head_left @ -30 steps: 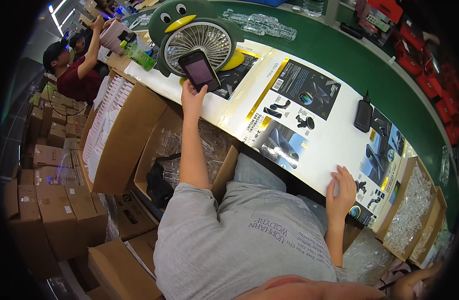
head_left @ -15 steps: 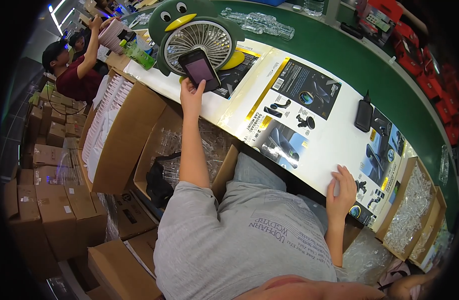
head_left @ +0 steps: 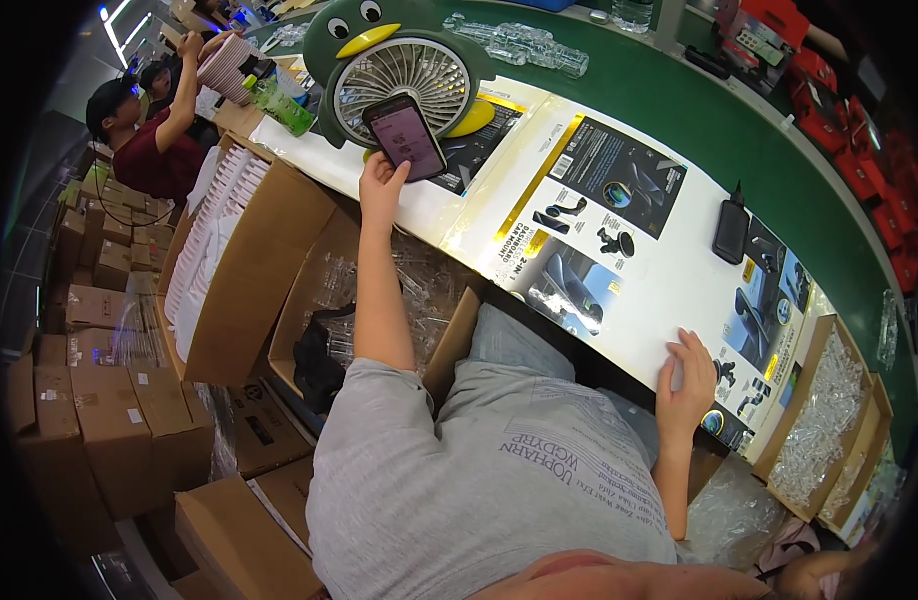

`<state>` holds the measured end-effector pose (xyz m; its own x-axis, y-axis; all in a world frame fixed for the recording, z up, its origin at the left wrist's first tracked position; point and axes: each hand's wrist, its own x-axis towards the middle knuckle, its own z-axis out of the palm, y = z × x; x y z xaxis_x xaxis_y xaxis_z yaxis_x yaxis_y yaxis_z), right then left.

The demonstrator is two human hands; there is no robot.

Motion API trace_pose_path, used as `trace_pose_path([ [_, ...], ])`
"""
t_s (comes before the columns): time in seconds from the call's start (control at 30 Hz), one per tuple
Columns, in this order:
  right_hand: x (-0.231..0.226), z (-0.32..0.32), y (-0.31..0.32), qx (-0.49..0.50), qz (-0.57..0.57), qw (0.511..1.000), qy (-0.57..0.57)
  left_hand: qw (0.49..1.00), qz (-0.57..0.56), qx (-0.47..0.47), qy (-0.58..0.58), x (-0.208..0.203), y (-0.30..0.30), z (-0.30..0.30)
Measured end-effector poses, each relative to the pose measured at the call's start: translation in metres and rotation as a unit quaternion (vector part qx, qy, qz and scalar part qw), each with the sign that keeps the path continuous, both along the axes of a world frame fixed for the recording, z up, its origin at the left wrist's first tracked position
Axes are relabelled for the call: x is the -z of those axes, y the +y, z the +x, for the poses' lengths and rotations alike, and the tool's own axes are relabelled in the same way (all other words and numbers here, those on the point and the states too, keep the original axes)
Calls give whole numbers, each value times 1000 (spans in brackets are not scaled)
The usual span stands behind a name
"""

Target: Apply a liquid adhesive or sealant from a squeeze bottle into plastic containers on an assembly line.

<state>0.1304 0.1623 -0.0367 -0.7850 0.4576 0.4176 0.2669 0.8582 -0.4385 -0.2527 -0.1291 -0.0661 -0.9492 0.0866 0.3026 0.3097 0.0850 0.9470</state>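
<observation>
At a green-edged counter (head_left: pixel 739 140) in a packing workshop, the left hand (head_left: pixel 382 187) grips a smartphone (head_left: pixel 407 136) held up before a penguin-shaped fan (head_left: pixel 404 62), while the right hand (head_left: pixel 687 385) rests open on printed packaging sheets (head_left: pixel 619 240), well apart.

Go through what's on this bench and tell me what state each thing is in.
Phone: screen lit, held up in the left hand.
Printed sheet: lying flat, right hand resting on it.
Penguin-shaped fan: upright; running or not, unclear.
Cardboard box: open.
Black device: lying flat.
</observation>
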Motion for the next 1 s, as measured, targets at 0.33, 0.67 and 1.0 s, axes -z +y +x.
trace_pose_path([
  [0.33, 2, 0, -1, 2, 6, 1000, -2, 999, 30, -9, -36, 1, -5, -8],
  [0.67, 2, -2, -4, 9, 6, 1000, -10, 999, 21, 23, -25, -10, 0, -2],
  [1.0, 3, -2, -4, 6, 13, 1000, -13, 998, 56, -8, -22, 5, -3, -10],
])
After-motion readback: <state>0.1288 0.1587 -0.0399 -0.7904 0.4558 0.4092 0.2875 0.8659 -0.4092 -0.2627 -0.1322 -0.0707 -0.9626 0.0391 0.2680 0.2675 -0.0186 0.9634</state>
